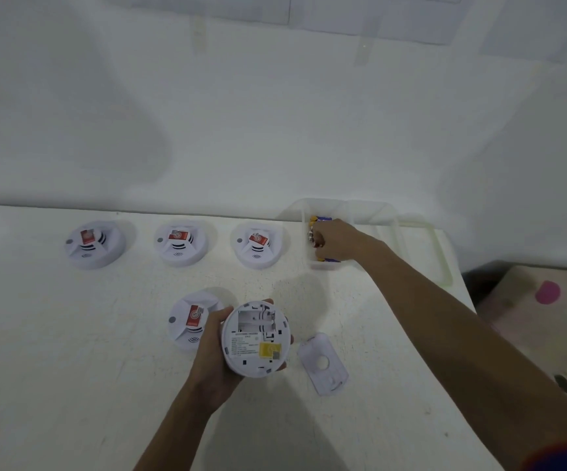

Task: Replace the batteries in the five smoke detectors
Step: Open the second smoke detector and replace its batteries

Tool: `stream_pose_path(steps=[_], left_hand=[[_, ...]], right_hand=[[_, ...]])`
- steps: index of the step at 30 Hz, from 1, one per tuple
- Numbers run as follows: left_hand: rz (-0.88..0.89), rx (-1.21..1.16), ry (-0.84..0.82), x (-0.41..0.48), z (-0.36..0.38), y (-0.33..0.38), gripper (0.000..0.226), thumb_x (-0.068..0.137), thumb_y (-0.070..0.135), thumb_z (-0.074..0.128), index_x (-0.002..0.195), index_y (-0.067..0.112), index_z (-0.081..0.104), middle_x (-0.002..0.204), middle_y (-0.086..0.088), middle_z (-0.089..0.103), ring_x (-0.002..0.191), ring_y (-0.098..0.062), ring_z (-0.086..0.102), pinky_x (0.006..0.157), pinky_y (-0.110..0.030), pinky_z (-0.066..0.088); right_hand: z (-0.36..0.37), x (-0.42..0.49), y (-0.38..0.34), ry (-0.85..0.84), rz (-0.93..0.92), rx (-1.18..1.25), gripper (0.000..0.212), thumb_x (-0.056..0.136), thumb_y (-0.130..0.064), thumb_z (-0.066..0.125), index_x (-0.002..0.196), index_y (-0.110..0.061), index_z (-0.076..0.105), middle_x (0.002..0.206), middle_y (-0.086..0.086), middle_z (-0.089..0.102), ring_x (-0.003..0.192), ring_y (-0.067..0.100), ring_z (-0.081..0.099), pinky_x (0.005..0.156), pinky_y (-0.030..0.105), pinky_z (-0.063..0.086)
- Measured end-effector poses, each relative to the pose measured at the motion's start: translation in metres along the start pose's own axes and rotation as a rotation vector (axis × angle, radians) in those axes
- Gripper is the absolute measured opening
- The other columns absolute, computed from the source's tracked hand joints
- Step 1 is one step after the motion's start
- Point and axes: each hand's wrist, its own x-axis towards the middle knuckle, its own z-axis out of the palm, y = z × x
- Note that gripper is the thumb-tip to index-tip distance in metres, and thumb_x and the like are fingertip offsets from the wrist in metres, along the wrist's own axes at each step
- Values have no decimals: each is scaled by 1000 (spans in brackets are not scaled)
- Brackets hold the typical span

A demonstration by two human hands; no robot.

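Note:
My left hand [215, 355] grips a white smoke detector [256, 339] turned back side up, its battery bay open and bare, a yellow sticker below it. The detector's removed cover [323, 363] lies on the table just to its right. My right hand [335, 241] reaches into a clear plastic box [360, 212] at the back right, fingers curled round a battery [312, 234] among yellow and purple batteries [323, 219]. Another detector [192, 321] sits face up beside my left hand. Three more detectors [93, 243] [180, 241] [258, 244] stand in a row behind.
The white table [71, 351] meets a white wall at the back. A clear lid with a greenish rim [442, 253] lies right of the box. Past the table's right edge are cardboard boxes [530, 307] with a pink spot.

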Motion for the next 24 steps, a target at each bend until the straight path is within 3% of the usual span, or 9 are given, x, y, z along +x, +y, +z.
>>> stream_pose_path(steps=[4,8,12,19,24], left_hand=[[-7,10,-6,1,1,-1,76,45,53,84,111,17,70,119,-20,64,105,-42,62,79,-53,54],[3,15,-2,0,0,-3,77,48,55,82,113,17,69,121,-21,62,107,-42,61,78,-53,54],[1,10,-20,1,2,-1,74,46,54,84,110,17,71,116,-19,66,102,-40,64,79,-53,55],[-2,2,-19,1,-4,-3,75,52,54,81,116,17,68,121,-20,63,107,-42,61,82,-54,53],[-2,-18,-25,-1,-6,-1,77,54,52,80,119,15,65,123,-21,61,108,-43,60,80,-55,53]], right_hand=[[-9,-7,-4,-18,-46,130,19,77,-6,55,91,-15,46,75,-6,47,67,15,44,58,24,37],[-14,-7,-4,-124,-72,20,12,85,-11,53,90,-17,63,87,-8,57,79,11,52,64,18,39],[-12,-4,-7,-184,-72,-28,20,86,-8,55,94,-15,71,75,-14,54,69,5,51,56,13,36],[0,6,-7,-142,-77,-126,17,86,-8,58,95,-12,73,100,1,68,78,10,53,56,11,35],[1,5,-6,-122,-99,-162,12,85,-9,59,88,-10,71,86,-4,58,77,11,51,53,12,31]])
